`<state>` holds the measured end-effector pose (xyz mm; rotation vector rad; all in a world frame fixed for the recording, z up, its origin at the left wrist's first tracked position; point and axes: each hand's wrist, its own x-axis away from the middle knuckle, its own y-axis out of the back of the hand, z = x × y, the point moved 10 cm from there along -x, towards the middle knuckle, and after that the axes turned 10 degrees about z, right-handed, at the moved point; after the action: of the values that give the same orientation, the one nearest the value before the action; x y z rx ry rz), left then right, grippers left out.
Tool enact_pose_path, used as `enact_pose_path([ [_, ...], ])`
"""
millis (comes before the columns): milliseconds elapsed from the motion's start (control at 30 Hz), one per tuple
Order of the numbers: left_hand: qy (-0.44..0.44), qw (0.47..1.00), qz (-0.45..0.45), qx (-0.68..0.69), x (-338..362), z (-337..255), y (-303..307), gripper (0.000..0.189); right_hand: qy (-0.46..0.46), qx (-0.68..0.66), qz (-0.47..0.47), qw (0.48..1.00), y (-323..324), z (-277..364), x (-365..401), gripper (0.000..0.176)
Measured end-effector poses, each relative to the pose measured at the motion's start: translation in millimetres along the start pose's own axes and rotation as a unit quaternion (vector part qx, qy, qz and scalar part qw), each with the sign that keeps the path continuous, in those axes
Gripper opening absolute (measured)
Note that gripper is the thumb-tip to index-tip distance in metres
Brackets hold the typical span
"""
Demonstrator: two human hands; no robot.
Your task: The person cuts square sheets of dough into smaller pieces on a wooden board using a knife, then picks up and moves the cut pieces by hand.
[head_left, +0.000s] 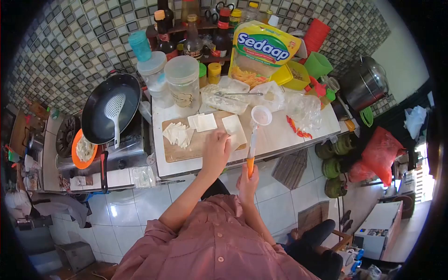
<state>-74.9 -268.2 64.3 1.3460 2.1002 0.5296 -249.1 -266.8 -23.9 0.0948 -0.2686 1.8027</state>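
Note:
My right hand (247, 184) is wrapped round the orange handle of a knife (252, 148), whose blade points away from me, its tip by a small white cup (262, 115). My left hand (217, 148) is over the wooden cutting board (179, 153), fingers curled together beside a white pastry sheet (233, 125). Whatever its fingertips may hold is hidden. More square white sheets (205, 122) lie at the board's far side. A pile of smaller cut pieces (178, 135) is at its left.
Behind the board stand clear jars (182, 88), a plastic tub (225, 100) and a yellow Sedaap packet (261, 51). Red chillies (297, 129) lie to the right. On the left stove are a black pan (93, 116) with a white slotted turner (115, 112) and an orange plate (79, 161).

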Motion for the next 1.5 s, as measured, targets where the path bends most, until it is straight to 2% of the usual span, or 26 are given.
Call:
enact_pose_path([
  [33, -0.036, 0.99, -0.062, -0.122, 5, -14, 7, 0.021, 0.0, 0.0, -0.004, 1.0, 4, 0, 3, 0.02],
  [167, 0.003, 0.99, -0.015, -0.139, 9, -4, -1, 0.031, -0.011, 0.007, -0.008, 1.0, 14, -9, 10, 0.019],
  [233, 0.043, 0.989, 0.039, -0.137, 3, 3, -6, 0.04, -0.006, 0.014, -0.005, 1.0, 13, -11, 9, 0.019],
  [333, 0.065, 0.984, 0.059, -0.157, 0, 5, -10, 0.042, -0.005, 0.013, 0.009, 1.0, 6, -11, 9, 0.02],
  [467, 0.096, 0.981, 0.098, -0.138, -5, 12, -18, 0.041, 0.003, 0.018, 0.018, 1.0, 0, -7, 9, 0.021],
  [667, 0.045, 0.983, 0.087, -0.155, -6, 2, -16, 0.032, 0.0, 0.002, 0.025, 1.0, 0, 1, 12, 0.018],
  [733, 0.058, 0.99, 0.124, -0.022, -9, 10, -17, 0.026, 0.001, 0.009, 0.028, 1.0, 1, 2, 13, 0.018],
  [767, 0.058, 0.99, 0.124, -0.022, -12, 13, -14, 0.026, 0.007, 0.004, 0.03, 1.0, 2, 2, 13, 0.019],
  [833, 0.097, 0.995, -0.006, -0.021, -18, 22, 26, 0.021, 0.013, -0.001, 0.032, 0.999, 4, 0, 14, 0.021],
  [967, 0.14, 0.986, -0.055, -0.065, -28, 34, 64, 0.023, 0.002, 0.012, 0.015, 1.0, 15, -10, 16, 0.018],
  [1000, 0.108, 0.966, -0.128, -0.196, -25, 19, 75, 0.027, -0.004, 0.009, 0.014, 1.0, 16, -12, 17, 0.017],
  [1033, 0.073, 0.923, -0.197, -0.322, -21, 1, 79, 0.032, -0.003, 0.009, 0.014, 1.0, 16, -11, 18, 0.017],
  [1067, 0.072, 0.923, -0.198, -0.322, -22, 2, 76, 0.032, -0.006, 0.01, 0.016, 1.0, 17, -11, 19, 0.019],
  [1133, 0.007, 0.97, -0.001, -0.244, -37, 9, 29, 0.048, -0.008, 0.011, 0.018, 1.0, 16, -9, 21, 0.021],
  [1167, 0.007, 0.97, -0.002, -0.243, -38, 9, 22, 0.048, -0.006, 0.017, 0.018, 1.0, 15, -5, 22, 0.021],
  [1233, -0.069, 0.978, 0.056, -0.19, -42, -2, -9, 0.047, -0.001, 0.025, 0.017, 1.0, 15, -2, 23, 0.02],
  [1267, -0.098, 0.969, 0.054, -0.219, -45, 0, -23, 0.05, 0.001, 0.021, 0.023, 1.0, 15, -1, 23, 0.02],
  [1300, -0.1, 0.969, 0.054, -0.218, -47, -3, -26, 0.05, 0.004, 0.018, 0.028, 0.999, 15, 0, 23, 0.02],
  [1367, -0.04, 0.964, 0.09, -0.248, -54, 5, -36, 0.052, 0.013, 0.03, 0.021, 0.999, 17, 7, 25, 0.02],
  [1500, 0.014, 0.958, 0.13, -0.255, -62, 7, -37, 0.058, 0.019, 0.039, 0.016, 0.999, 23, 5, 27, 0.019],
])
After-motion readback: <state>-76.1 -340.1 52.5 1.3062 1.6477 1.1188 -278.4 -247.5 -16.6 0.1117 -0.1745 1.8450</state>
